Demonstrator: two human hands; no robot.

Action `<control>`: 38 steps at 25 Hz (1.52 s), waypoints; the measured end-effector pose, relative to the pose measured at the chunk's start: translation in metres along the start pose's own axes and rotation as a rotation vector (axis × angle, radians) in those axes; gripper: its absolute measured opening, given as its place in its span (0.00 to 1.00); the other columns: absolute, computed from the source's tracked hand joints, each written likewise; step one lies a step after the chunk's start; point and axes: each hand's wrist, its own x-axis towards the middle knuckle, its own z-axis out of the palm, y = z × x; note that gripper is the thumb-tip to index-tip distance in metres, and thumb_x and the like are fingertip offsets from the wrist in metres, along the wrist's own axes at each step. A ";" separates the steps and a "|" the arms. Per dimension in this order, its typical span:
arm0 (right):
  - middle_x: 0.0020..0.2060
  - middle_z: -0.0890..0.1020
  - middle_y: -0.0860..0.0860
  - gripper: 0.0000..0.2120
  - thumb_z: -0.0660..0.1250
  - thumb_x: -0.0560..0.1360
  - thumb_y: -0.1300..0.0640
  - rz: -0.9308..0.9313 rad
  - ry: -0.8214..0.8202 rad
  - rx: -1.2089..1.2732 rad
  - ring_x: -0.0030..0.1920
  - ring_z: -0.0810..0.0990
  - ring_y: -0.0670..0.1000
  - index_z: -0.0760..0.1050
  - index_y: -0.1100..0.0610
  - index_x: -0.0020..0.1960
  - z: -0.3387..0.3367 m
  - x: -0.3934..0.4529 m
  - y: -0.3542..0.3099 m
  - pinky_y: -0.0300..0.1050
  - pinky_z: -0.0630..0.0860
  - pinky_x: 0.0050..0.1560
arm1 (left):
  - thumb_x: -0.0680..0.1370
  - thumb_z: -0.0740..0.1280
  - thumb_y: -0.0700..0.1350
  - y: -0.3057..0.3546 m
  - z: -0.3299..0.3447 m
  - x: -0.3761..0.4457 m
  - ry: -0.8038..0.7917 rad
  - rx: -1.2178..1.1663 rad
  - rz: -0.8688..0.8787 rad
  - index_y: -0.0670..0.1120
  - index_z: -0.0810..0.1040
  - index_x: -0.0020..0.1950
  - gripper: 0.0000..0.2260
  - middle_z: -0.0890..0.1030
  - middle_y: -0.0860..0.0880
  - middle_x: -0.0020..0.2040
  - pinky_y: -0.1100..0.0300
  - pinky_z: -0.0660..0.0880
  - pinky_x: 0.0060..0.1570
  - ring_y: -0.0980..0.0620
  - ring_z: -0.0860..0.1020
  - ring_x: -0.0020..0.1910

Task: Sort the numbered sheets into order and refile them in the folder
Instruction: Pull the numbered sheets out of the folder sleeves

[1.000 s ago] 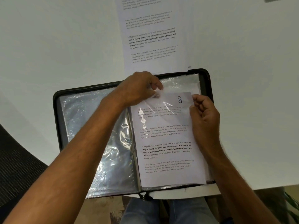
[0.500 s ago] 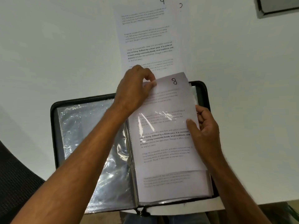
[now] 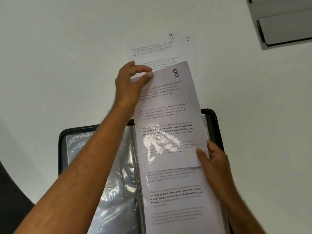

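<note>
Both hands pinch the sheet: left hand at eleven o'clock, right hand at five; it runs lengthwise half out of the folder.

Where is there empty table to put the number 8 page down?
Bare white table lies left of the sheet marked 9 and above the folder. More lies right of the folder, below the grey box. It is crowded at the folder, where both hands hold sheet 8.

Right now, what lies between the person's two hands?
In the head view, the sheet marked 8 spans from the left hand at its top to the right hand at its lower edge.
</note>
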 end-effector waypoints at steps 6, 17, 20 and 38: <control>0.50 0.87 0.43 0.11 0.66 0.83 0.60 0.006 0.002 0.012 0.46 0.87 0.43 0.80 0.47 0.61 0.001 0.001 0.000 0.37 0.82 0.41 | 0.78 0.75 0.48 -0.036 -0.039 -0.040 -0.006 0.073 -0.285 0.51 0.71 0.75 0.27 0.78 0.53 0.61 0.63 0.74 0.50 0.54 0.78 0.58; 0.51 0.87 0.44 0.11 0.66 0.82 0.63 0.056 0.067 0.095 0.45 0.87 0.42 0.77 0.50 0.61 0.003 -0.001 0.002 0.34 0.80 0.37 | 0.81 0.73 0.46 -0.046 -0.034 -0.039 -0.068 0.150 -0.139 0.49 0.86 0.45 0.05 0.87 0.51 0.45 0.61 0.81 0.39 0.52 0.83 0.37; 0.50 0.87 0.45 0.12 0.66 0.82 0.63 0.053 0.062 0.087 0.44 0.87 0.45 0.76 0.48 0.59 0.003 -0.002 0.004 0.37 0.81 0.37 | 0.80 0.74 0.45 -0.038 -0.027 -0.014 -0.042 0.101 -0.131 0.48 0.87 0.49 0.03 0.88 0.51 0.43 0.60 0.77 0.33 0.49 0.82 0.31; 0.49 0.88 0.47 0.11 0.67 0.81 0.59 0.082 0.052 0.044 0.45 0.88 0.51 0.77 0.49 0.62 0.001 0.006 -0.004 0.45 0.82 0.44 | 0.81 0.70 0.42 -0.030 -0.016 0.098 0.179 0.025 -0.169 0.43 0.84 0.59 0.08 0.87 0.45 0.52 0.57 0.80 0.32 0.52 0.84 0.33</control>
